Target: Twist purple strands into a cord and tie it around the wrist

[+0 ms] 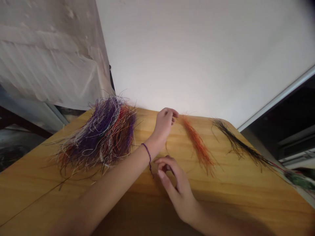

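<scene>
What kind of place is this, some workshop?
Likely a small craft workspace. A wooden tabletop carries a tangled heap of purple, orange and white strands, with a separate orange bunch and a black bunch laid out apart from it.

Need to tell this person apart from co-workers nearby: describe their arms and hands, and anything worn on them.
The left forearm and right forearm are bare, with no sleeves or gloves in view. The left hand has a thin dark purple cord round its wrist, one short end hanging loose. The right hand shows no band or ring.
</scene>
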### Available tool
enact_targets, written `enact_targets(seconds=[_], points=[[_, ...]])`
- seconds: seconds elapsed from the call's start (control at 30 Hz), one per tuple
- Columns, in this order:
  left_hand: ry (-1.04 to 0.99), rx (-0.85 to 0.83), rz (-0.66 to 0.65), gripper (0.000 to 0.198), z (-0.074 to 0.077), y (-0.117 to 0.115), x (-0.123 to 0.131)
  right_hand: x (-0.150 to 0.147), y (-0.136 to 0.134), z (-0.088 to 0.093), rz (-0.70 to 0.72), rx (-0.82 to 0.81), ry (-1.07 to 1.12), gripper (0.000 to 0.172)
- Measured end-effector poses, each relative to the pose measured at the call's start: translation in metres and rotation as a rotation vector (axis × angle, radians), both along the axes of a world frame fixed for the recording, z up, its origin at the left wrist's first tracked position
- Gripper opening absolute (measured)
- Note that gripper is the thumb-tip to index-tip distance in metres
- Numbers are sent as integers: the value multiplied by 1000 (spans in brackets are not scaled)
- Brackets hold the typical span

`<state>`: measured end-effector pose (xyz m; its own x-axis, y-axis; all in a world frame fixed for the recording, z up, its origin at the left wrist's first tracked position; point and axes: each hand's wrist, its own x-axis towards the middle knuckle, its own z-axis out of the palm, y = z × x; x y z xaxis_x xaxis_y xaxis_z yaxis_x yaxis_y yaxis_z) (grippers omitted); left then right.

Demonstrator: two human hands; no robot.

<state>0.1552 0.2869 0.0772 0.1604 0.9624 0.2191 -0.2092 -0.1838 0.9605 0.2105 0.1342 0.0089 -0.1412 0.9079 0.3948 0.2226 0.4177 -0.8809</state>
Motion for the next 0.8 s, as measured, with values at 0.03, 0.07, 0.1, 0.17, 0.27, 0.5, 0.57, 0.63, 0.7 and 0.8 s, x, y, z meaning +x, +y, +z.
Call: enact_targets(seconds=[0.03,0.07,0.1,0.17,0.27,0.5,0.57,0.63,0.7,0.8], points=[[48,97,-18,16,3,-4,0,0,0,0,-13,16,5,19],[96,195,-46,17,6,-8,0,0,0,0,-29,30,10,18],[143,289,-85,20,8,-11,0,-1,1,0,-50,41,16,16],[230,444,-171,26,10,-15,-1,-1,2,1,-70,54,13,15],[323,567,-231,33,6,-15,-1,-3,4,3,-37,73,-25,17],[326,387,-40,25,-10,-2,2,-5,3,6,91,109,-119,34],[299,328,-40,21,-11,1,3,-5,4,6,104,97,-103,34],[272,280,-54,17,-11,2,3,-5,4,6,101,93,-81,35],[246,242,-71,14,-11,2,4,-5,4,6,104,97,-63,36],[206,204,-83,9,-11,1,6,-5,5,7,140,79,-47,35]])
